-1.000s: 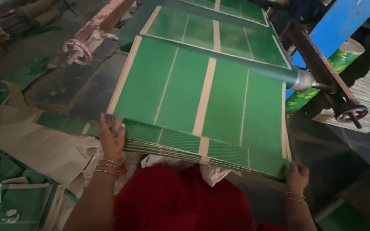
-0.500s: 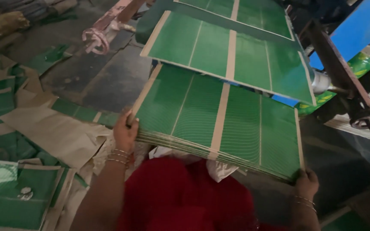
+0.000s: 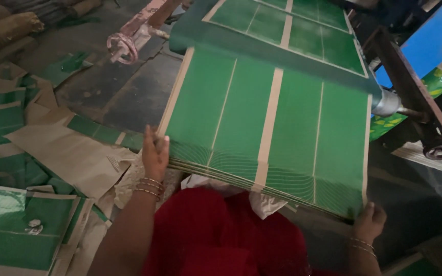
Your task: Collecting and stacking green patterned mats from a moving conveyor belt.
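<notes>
Stack of green printed sheets [image 3: 267,133] sits over the lap, far end running up to the machine roller [image 3: 384,102]. Left hand [image 3: 154,156] pinches the near-left corner, fingers curled over the edge. Right hand [image 3: 369,222] grips the near-right corner, fingers pressed together. Judgement: thin, flexible sheets, slick on each other, stack likely to fan or sag mid-span. Hold both near corners, squeeze through the full thickness. Loose scrap sheets [image 3: 21,230] litter the floor at left.

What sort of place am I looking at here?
Likely a printing or paper-converting workshop: a stack of green printed sheets held by both hands, a machine roller feeding sheets, and paper offcuts littering the floor.
</notes>
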